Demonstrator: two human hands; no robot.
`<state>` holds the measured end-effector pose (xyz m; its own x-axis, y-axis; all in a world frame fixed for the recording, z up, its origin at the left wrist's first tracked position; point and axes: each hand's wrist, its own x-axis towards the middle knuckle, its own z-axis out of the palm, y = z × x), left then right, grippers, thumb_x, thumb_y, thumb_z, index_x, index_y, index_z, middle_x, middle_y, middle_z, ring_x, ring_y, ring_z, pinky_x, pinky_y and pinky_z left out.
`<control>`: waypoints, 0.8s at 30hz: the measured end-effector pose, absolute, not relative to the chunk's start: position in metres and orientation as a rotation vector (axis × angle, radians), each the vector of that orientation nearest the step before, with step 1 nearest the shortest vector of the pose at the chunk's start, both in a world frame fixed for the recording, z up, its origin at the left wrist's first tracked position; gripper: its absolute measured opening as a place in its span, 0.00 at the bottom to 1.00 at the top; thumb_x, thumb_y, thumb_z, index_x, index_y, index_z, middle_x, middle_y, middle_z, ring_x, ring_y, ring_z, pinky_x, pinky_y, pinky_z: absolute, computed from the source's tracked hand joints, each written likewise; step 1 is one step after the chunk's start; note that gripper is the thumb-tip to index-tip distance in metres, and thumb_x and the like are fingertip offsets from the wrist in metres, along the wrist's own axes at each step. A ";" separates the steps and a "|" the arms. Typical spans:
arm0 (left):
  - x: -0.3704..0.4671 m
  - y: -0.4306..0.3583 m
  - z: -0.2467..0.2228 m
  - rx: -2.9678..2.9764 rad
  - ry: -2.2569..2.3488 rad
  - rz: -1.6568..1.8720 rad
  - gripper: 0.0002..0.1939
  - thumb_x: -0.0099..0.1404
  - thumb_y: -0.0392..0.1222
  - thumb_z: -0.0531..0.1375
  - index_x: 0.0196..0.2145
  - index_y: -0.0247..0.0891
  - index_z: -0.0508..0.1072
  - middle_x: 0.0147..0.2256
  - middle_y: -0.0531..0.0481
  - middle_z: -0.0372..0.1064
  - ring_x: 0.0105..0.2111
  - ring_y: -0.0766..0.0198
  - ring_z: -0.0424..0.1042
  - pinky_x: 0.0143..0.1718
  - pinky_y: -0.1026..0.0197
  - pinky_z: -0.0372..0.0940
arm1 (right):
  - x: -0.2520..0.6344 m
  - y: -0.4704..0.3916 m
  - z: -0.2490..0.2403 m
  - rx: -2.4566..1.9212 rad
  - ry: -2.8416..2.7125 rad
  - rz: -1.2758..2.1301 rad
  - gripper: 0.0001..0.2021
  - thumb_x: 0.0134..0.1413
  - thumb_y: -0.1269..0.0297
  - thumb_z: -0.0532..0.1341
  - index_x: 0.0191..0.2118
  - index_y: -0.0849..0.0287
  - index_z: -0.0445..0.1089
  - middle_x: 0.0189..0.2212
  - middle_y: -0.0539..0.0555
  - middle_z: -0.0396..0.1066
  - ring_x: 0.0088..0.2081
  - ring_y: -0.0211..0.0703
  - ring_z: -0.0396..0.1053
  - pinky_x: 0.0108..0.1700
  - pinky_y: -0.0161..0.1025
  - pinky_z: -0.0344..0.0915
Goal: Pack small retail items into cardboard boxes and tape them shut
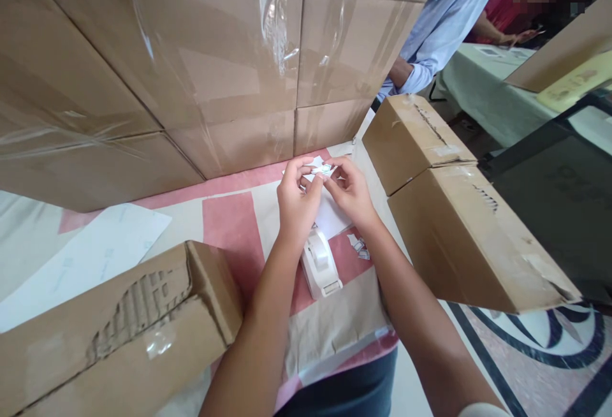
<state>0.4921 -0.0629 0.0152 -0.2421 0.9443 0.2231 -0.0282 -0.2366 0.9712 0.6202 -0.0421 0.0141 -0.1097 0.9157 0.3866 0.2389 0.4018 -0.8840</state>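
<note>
My left hand (299, 197) and my right hand (349, 190) meet over the table, fingertips pinching a small piece of printed paper (325, 169) between them. Blue-green print shows on that piece; its exact kind is too small to make out. Under my hands lies a white sheet of paper (333, 216). Close to my left wrist stands a white tape dispenser (319, 264). Beside my right forearm, several small printed paper pieces (359, 247) lie on the pink-and-white tablecloth (234, 219).
Stacked, taped cardboard boxes (229, 53) form a wall behind my hands. Open cardboard boxes stand at left (143, 328) and right (459, 232). A large white sheet (95, 251) lies at left. A person in a blue shirt (444, 28) and another in red (507, 15) are beyond.
</note>
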 end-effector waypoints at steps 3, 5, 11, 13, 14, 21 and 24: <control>0.492 -0.063 0.014 1.236 1.210 1.596 0.13 0.64 0.37 0.60 0.47 0.43 0.71 0.40 0.50 0.74 0.30 0.68 0.69 0.33 0.64 0.66 | 0.620 -0.045 0.015 -1.021 -1.656 0.777 0.19 0.60 0.54 0.66 0.56 0.46 0.69 0.49 0.55 0.66 0.40 0.44 0.66 0.38 0.41 0.67; 0.492 -0.063 0.014 1.251 1.214 1.600 0.13 0.64 0.38 0.60 0.47 0.43 0.71 0.40 0.51 0.74 0.29 0.68 0.68 0.32 0.64 0.65 | 0.621 -0.047 0.018 -0.995 -1.651 0.780 0.15 0.61 0.54 0.64 0.52 0.48 0.71 0.48 0.55 0.67 0.43 0.46 0.67 0.39 0.42 0.67; 0.492 -0.065 0.019 1.255 1.195 1.566 0.14 0.64 0.38 0.62 0.48 0.44 0.72 0.39 0.51 0.75 0.31 0.67 0.71 0.29 0.64 0.63 | 0.625 -0.044 0.022 -0.968 -1.508 0.883 0.10 0.60 0.53 0.65 0.35 0.54 0.72 0.33 0.51 0.68 0.36 0.42 0.66 0.38 0.39 0.65; 0.492 -0.066 0.021 1.264 1.182 1.555 0.16 0.63 0.37 0.63 0.49 0.45 0.72 0.39 0.51 0.76 0.31 0.68 0.72 0.29 0.64 0.62 | 0.626 -0.042 0.020 -0.973 -1.458 0.960 0.12 0.59 0.52 0.66 0.33 0.55 0.71 0.30 0.50 0.67 0.32 0.39 0.64 0.36 0.38 0.63; 0.492 -0.066 0.021 1.269 1.180 1.555 0.17 0.62 0.37 0.63 0.49 0.45 0.71 0.39 0.52 0.76 0.31 0.68 0.72 0.29 0.64 0.62 | 0.626 -0.042 0.020 -0.984 -1.445 0.989 0.13 0.58 0.51 0.67 0.33 0.55 0.70 0.30 0.49 0.67 0.30 0.39 0.62 0.35 0.38 0.63; 0.493 -0.063 0.016 1.229 1.144 1.535 0.17 0.62 0.38 0.61 0.50 0.45 0.67 0.37 0.52 0.73 0.28 0.68 0.70 0.30 0.63 0.62 | 0.628 -0.038 0.019 -1.003 -1.431 1.145 0.18 0.53 0.46 0.69 0.31 0.56 0.69 0.26 0.47 0.63 0.26 0.36 0.57 0.29 0.36 0.57; 0.494 -0.062 0.016 1.151 1.077 1.548 0.16 0.62 0.39 0.62 0.48 0.45 0.65 0.35 0.53 0.73 0.26 0.69 0.68 0.27 0.65 0.61 | 0.628 -0.036 0.018 -0.923 -1.429 1.141 0.18 0.52 0.47 0.71 0.39 0.54 0.71 0.31 0.48 0.65 0.29 0.37 0.60 0.31 0.36 0.60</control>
<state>0.4938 -0.0622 0.0159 -0.1628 0.9680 0.1911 -0.1570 -0.2166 0.9636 0.6281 -0.0360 0.0176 -0.1631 0.9537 0.2528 -0.0360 0.2503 -0.9675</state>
